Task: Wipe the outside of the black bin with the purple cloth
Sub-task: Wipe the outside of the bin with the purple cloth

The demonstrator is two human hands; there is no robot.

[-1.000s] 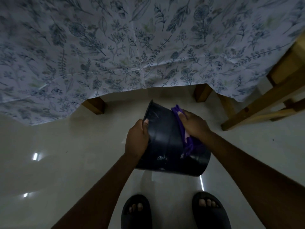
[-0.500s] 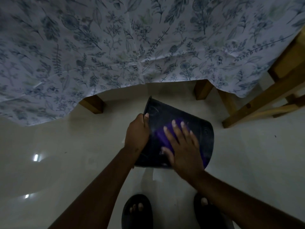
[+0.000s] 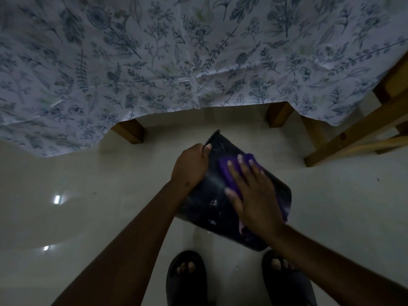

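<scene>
The black bin [image 3: 212, 208] is held tilted above the pale floor, its rim pointing away from me toward the table. My left hand [image 3: 191, 165] grips the rim at the bin's upper left. My right hand [image 3: 254, 195] lies flat with fingers spread on the bin's outer wall, pressing the purple cloth [image 3: 230, 173] against it. Cloth shows beyond the fingertips and again at the bin's lower right edge; the rest is hidden under the palm.
A table with a floral tablecloth [image 3: 198, 51] hangs close in front, with wooden legs [image 3: 130, 131] just beyond the bin. A wooden chair frame [image 3: 353, 133] stands at the right. My feet in dark slippers [image 3: 186, 277] are below the bin on the glossy floor.
My right hand went from the bin's right edge onto its upper wall, then slid the cloth across. The bin rotated, its base swinging toward me. My left hand kept its grip on the rim.
</scene>
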